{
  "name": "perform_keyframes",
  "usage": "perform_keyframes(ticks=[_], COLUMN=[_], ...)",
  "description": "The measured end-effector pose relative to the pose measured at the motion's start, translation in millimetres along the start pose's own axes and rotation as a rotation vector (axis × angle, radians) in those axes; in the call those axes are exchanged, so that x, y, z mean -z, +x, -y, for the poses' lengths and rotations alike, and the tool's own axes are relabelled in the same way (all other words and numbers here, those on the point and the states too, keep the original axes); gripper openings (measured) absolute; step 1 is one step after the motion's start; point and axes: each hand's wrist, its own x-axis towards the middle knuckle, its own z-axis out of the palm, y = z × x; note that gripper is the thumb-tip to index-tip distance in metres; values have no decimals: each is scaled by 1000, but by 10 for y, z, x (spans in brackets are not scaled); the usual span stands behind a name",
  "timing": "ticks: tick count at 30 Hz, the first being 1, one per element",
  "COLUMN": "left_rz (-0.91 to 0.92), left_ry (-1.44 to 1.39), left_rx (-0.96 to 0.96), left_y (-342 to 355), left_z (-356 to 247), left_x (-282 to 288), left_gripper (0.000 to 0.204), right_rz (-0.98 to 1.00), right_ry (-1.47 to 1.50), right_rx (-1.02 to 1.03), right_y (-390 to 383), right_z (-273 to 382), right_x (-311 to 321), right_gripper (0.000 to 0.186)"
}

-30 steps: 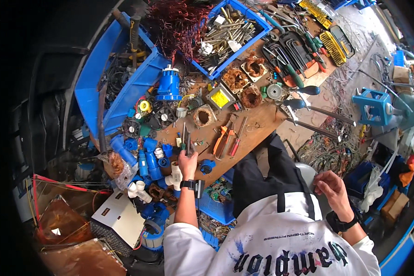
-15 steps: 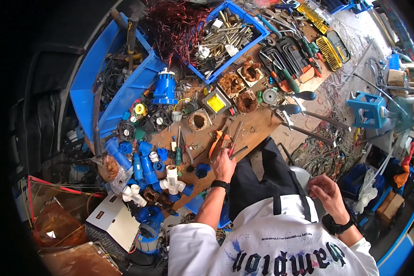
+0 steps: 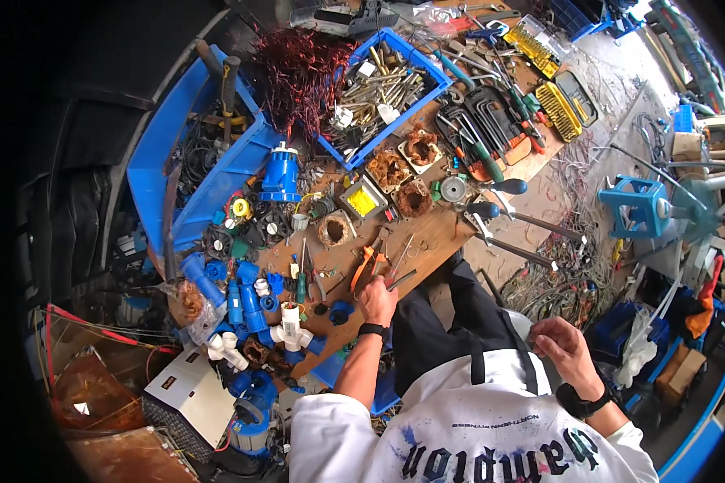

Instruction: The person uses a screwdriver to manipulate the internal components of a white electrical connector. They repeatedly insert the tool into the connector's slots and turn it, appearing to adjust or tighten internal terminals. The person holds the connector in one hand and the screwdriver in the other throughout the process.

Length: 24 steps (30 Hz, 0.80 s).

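My left hand (image 3: 377, 299) is closed on a dark bar-like tool (image 3: 401, 278) at the bench's front edge, beside orange-handled pliers (image 3: 366, 259); its fingertips are partly hidden. A slender screwdriver (image 3: 403, 253) lies by them, and a green-handled screwdriver (image 3: 301, 286) is farther left. Over by my lap, my right hand (image 3: 556, 342) has loosely curled fingers, slightly apart, with nothing visible in them; it is near a pale round surface (image 3: 517, 320).
The bench (image 3: 439, 233) carries rusty motor housings (image 3: 415, 197), a blue motor (image 3: 279, 177), pipe fittings (image 3: 250, 306), tool sets (image 3: 491, 129) and blue bins (image 3: 161, 161). Two long metal bars with handles (image 3: 524, 253) overhang its right edge. A stool (image 3: 636, 205) and tangled wires stand to the right.
My left hand has moved right from beside the green screwdriver to the orange pliers, carrying a dark tool. The whole view has shifted slightly; my right hand stays near my lap.
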Motion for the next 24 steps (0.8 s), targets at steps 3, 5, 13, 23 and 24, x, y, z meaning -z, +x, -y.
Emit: perform_keyframes(ticks=[3,5,13,23,24], left_rz=[-19,-19,379,367,355], left_ry=[-130,-266,-1672,-1822,-1831], left_rx=[-7,8,115,-136,-132], left_y=[-166,-296,-1108,-1899,-1949], left_z=[-35,-121,-792,-1080,-1064], left_x=[203,451,1970,2955,2984], left_gripper=[26,21,16,29,28], right_rz=[27,73,323,459,450], right_ry=[24,-24,-316,-474,-470], right_rx=[18,45,409,765,770], right_y=[-69,-91,-247,-624,-654], right_z=[61,124,725,1223,1231], right_x=[16,22,-598,-1422,-1464], right_gripper=[15,15,19,44,44])
